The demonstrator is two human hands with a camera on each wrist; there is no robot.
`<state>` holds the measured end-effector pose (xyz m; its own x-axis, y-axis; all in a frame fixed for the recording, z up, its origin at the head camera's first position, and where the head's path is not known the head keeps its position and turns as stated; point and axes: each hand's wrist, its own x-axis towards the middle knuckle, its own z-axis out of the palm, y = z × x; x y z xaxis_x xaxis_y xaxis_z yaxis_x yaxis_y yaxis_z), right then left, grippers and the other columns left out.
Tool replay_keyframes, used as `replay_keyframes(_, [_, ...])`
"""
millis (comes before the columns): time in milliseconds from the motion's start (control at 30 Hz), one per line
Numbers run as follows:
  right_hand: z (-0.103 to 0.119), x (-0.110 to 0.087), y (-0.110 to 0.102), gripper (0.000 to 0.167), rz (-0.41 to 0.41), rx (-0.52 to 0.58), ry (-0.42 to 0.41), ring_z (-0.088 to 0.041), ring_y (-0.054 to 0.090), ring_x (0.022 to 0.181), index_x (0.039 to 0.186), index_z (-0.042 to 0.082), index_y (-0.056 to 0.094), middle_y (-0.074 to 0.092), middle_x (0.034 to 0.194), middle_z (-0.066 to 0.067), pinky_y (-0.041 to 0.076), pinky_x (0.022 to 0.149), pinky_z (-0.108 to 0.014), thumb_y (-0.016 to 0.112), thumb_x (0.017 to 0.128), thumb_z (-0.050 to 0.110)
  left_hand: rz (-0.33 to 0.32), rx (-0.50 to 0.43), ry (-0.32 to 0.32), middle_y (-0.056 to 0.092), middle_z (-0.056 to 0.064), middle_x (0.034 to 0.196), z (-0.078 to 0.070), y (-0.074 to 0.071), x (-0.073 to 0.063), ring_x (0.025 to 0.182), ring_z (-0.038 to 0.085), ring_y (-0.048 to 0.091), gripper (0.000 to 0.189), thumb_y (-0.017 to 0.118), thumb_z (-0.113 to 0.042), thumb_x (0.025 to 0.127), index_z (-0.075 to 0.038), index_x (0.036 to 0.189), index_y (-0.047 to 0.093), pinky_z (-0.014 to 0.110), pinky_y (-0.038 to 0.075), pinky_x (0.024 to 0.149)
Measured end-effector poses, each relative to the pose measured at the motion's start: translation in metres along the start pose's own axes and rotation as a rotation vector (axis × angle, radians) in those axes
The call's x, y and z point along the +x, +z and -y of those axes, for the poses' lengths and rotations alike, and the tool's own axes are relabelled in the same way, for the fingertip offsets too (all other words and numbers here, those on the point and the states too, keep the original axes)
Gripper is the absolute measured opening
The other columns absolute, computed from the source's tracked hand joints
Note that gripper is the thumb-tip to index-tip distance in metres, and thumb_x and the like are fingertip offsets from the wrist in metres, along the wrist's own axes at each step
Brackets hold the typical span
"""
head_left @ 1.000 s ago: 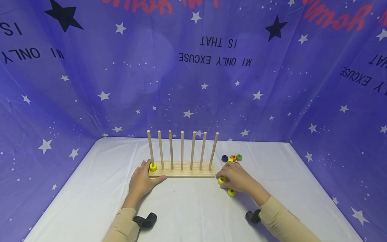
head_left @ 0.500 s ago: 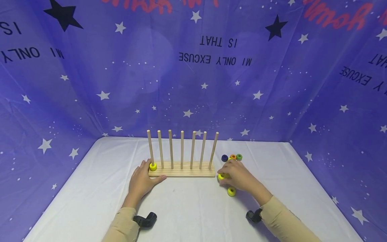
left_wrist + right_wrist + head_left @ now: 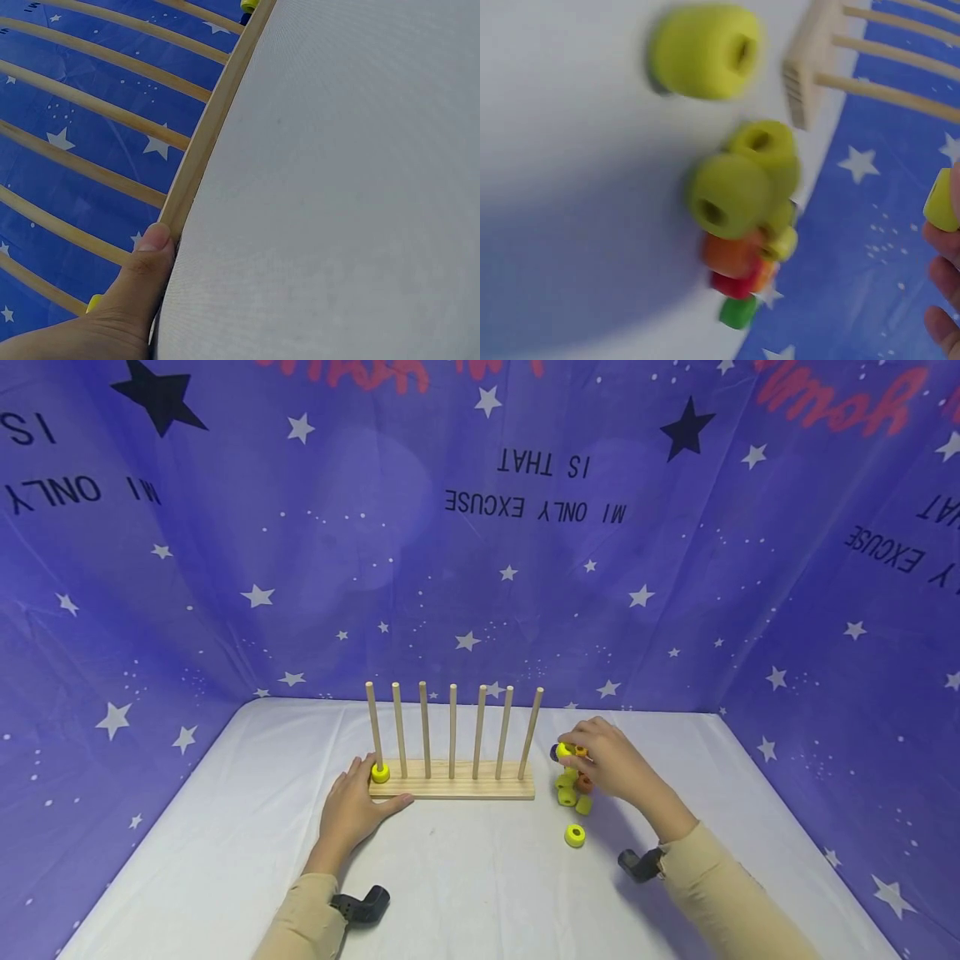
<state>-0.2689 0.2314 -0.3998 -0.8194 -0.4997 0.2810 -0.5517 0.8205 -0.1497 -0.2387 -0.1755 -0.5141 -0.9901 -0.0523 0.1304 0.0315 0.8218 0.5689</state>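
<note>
We see the right hand (image 3: 611, 760) pinching a yellow bead (image 3: 565, 749) between thumb and fingertips, apparently raised off the cloth (image 3: 480, 877), with its other fingers (image 3: 945, 279) loosely bent beside it. Half a second ago that hand was lower over the pile; now it has moved back and to our right, uncovering more yellow beads (image 3: 567, 797) (whether the pinched one was already in the fingers then, we cannot tell). For the work in hand, we take this to mean that one bead is parted from the rest, though not yet on a peg. Just below the hand lie the others: an orange bead (image 3: 731, 256), a red bead (image 3: 735, 285) and a green bead (image 3: 738, 313) bunched with the yellow, a dark bead (image 3: 554, 753) behind, and a lone bead (image 3: 575, 836) nearer us. Across the rack (image 3: 457, 790), the left hand (image 3: 352, 814) has stayed at the left end, thumb apart from the fairly straight fingers and resting along the front edge. The rack is unchanged: a threaded bead (image 3: 381, 773) sits at the foot of the leftmost peg (image 3: 373, 722), and the other six are bare. Beyond hangs the starry backdrop (image 3: 420, 568).
</note>
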Motion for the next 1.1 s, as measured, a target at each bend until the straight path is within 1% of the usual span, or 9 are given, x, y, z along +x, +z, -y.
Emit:
replay_keyframes(100, [-0.001,0.009,-0.015,0.032,-0.034,-0.015,0.016,-0.027,0.060,0.106,0.116,0.010,0.072,0.070,0.107,-0.006,0.051,0.092,-0.052,0.075,0.089,0.027,0.003,0.000,-0.005,0.030,0.030,0.157,0.000,0.000,0.000,0.149,0.043,0.025,0.111,0.075,-0.068,0.073,-0.002,0.152,0.033,0.054,0.018,0.125])
replay_keyframes(167, [0.000,0.016,-0.025,0.033,-0.053,-0.022,0.024,-0.029,0.060,0.108,0.118,0.009,0.071,0.069,0.108,-0.007,0.048,0.099,-0.056,0.074,0.090,0.027,0.000,-0.001,-0.001,0.031,0.030,0.157,0.001,0.000,0.000,0.149,0.044,0.026,0.111,0.075,-0.068,0.073,-0.002,0.152,0.034,0.055,0.018,0.125])
replay_keyframes(233, [0.001,0.023,-0.035,0.033,-0.074,-0.027,0.025,-0.029,0.059,0.108,0.119,0.008,0.070,0.069,0.107,-0.007,0.048,0.100,-0.056,0.073,0.091,0.026,-0.002,-0.005,0.001,0.031,0.030,0.157,0.001,0.000,0.000,0.149,0.044,0.026,0.110,0.075,-0.067,0.073,-0.003,0.152,0.034,0.055,0.018,0.125])
replay_keyframes(367, [0.003,0.038,-0.051,0.032,-0.124,-0.026,0.006,-0.028,0.057,0.105,0.118,0.007,0.070,0.069,0.105,-0.007,0.047,0.098,-0.053,0.071,0.092,0.025,-0.007,-0.007,0.007,0.032,0.030,0.156,0.002,0.001,-0.001,0.148,0.044,0.027,0.110,0.076,-0.067,0.073,-0.002,0.151,0.035,0.055,0.019,0.125])
replay_keyframes(400, [0.005,0.042,-0.055,0.032,-0.140,-0.027,0.000,-0.027,0.056,0.104,0.117,0.007,0.070,0.069,0.104,-0.006,0.048,0.093,-0.051,0.072,0.092,0.025,-0.009,-0.007,0.010,0.032,0.030,0.156,0.002,0.000,-0.001,0.148,0.044,0.027,0.110,0.076,-0.067,0.073,-0.002,0.151,0.035,0.056,0.019,0.124])
replay_keyframes(533, [0.011,0.055,-0.068,0.033,-0.175,-0.030,-0.014,-0.028,0.055,0.105,0.118,0.007,0.069,0.069,0.104,-0.007,0.048,0.093,-0.050,0.072,0.091,0.025,-0.025,-0.008,0.021,0.034,0.031,0.155,0.002,0.000,0.000,0.147,0.045,0.028,0.109,0.075,-0.068,0.072,-0.002,0.150,0.036,0.056,0.020,0.124])
replay_keyframes(633, [0.015,0.064,-0.074,0.033,-0.180,-0.036,-0.023,-0.028,0.055,0.104,0.119,0.007,0.069,0.069,0.104,-0.007,0.047,0.090,-0.048,0.070,0.093,0.027,-0.034,-0.012,0.023,0.035,0.031,0.154,0.001,0.001,0.001,0.147,0.046,0.029,0.109,0.075,-0.068,0.072,-0.003,0.150,0.037,0.057,0.021,0.123])
replay_keyframes(767, [0.022,0.074,-0.078,0.033,-0.189,-0.031,-0.035,-0.028,0.054,0.102,0.118,0.007,0.069,0.068,0.103,-0.006,0.047,0.088,-0.046,0.069,0.093,0.029,-0.027,-0.008,0.018,0.034,0.031,0.155,0.002,0.001,0.001,0.147,0.045,0.029,0.109,0.075,-0.069,0.072,-0.004,0.150,0.037,0.056,0.021,0.124])
replay_keyframes(1100, [0.050,0.098,-0.085,0.033,-0.216,-0.010,-0.044,-0.028,0.054,0.105,0.120,0.008,0.068,0.068,0.106,-0.005,0.046,0.092,-0.046,0.069,0.094,0.028,-0.021,-0.006,0.016,0.034,0.030,0.155,0.003,0.002,0.002,0.147,0.045,0.029,0.108,0.075,-0.069,0.072,-0.004,0.150,0.037,0.056,0.022,0.124])
